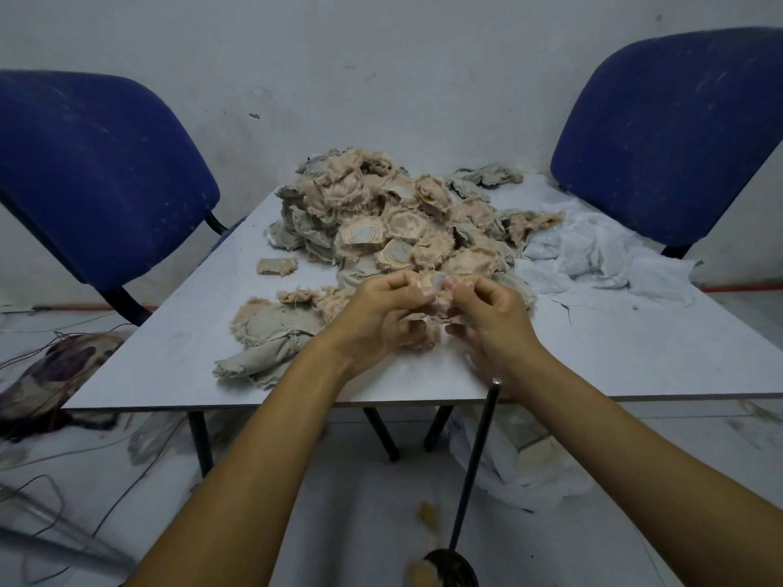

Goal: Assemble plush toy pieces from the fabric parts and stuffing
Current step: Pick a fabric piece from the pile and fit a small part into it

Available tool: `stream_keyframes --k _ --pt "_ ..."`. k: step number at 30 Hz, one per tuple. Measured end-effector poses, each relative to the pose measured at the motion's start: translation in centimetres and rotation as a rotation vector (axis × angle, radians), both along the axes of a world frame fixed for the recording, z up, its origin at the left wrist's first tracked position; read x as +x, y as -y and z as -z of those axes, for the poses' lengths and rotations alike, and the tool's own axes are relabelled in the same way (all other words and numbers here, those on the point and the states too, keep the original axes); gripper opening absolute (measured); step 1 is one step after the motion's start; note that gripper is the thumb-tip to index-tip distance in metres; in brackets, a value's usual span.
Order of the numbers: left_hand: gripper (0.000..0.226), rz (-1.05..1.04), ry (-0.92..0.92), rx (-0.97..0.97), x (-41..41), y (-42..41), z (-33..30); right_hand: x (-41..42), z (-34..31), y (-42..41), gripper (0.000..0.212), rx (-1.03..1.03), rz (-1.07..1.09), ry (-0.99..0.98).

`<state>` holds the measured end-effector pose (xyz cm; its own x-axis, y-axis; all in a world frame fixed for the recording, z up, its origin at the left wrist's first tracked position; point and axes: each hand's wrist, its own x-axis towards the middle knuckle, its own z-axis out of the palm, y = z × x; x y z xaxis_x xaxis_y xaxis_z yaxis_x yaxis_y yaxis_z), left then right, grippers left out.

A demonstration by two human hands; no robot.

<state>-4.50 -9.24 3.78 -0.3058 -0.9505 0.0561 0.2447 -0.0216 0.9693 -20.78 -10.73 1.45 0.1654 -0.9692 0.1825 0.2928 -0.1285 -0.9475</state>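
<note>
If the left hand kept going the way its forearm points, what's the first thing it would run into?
Probably the big pile of fabric pieces just beyond the piece that the left hand pinches; depth is hard to judge.

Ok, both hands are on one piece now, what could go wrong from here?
1. The fabric piece has frayed edges; tugging between the left hand and right hand could fray it further.
2. The pile sits right behind the hands, so loose threads might snag neighbours.
3. The rod stands by the right wrist and could be knocked.
</note>
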Motion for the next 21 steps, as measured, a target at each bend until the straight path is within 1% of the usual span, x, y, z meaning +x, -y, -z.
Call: stream_keyframes --k 2,4,5,8,10,11,12,13,15,17,19,20,21 --pt "0.013 -0.043 0.078 -0.029 0.0 0.0 0.0 0.0 0.0 0.0 0.014 -0.015 0.060 -0.083" --pt "0.007 -0.158 0.181 -0.087 -0.1 0.1 0.2 0.0 0.2 -0.1 0.019 -0.091 0.107 -0.195" --pt "0.008 -0.235 0.256 -0.144 -0.3 0.1 0.3 -0.1 0.3 -0.2 0.022 -0.137 0.112 -0.239" --pt "0.019 -0.489 0.579 -0.378 -0.7 0.2 0.5 0.0 0.6 -0.3 0.029 -0.207 0.005 -0.327" --pt "0.026 -0.616 0.826 -0.575 -1.0 0.1 0.5 0.0 0.6 -0.3 0.033 -0.210 -0.101 -0.295" --pt "0.028 -0.643 0.888 -0.640 -1.1 0.1 0.5 -0.2 0.6 -0.2 0.029 -0.202 -0.152 -0.248" --pt "0.029 -0.636 0.893 -0.654 -1.2 0.1 0.5 -0.5 0.5 -0.1 0.023 -0.193 -0.200 -0.201" --pt "0.030 -0.607 0.857 -0.634 -1.1 0.0 0.4 -0.8 0.4 0.0 0.019 -0.186 -0.233 -0.176" --pt "0.032 -0.570 0.774 -0.552 -0.8 0.1 0.4 -1.2 0.4 0.3 0.015 -0.189 -0.219 -0.202" --pt "0.031 -0.533 0.696 -0.484 -0.5 0.2 0.4 -1.0 0.6 0.6 0.015 -0.189 -0.103 -0.266" --pt "0.026 -0.471 0.653 -0.487 -0.8 0.2 0.4 -0.6 0.7 0.7 0.017 -0.160 0.049 -0.287" --pt "0.024 -0.451 0.696 -0.533 -1.0 0.1 0.6 -0.5 0.8 0.8 0.020 -0.141 0.123 -0.283" --pt "0.024 -0.449 0.780 -0.607 -1.1 0.0 0.7 -0.3 0.9 0.8 0.023 -0.132 0.187 -0.283"
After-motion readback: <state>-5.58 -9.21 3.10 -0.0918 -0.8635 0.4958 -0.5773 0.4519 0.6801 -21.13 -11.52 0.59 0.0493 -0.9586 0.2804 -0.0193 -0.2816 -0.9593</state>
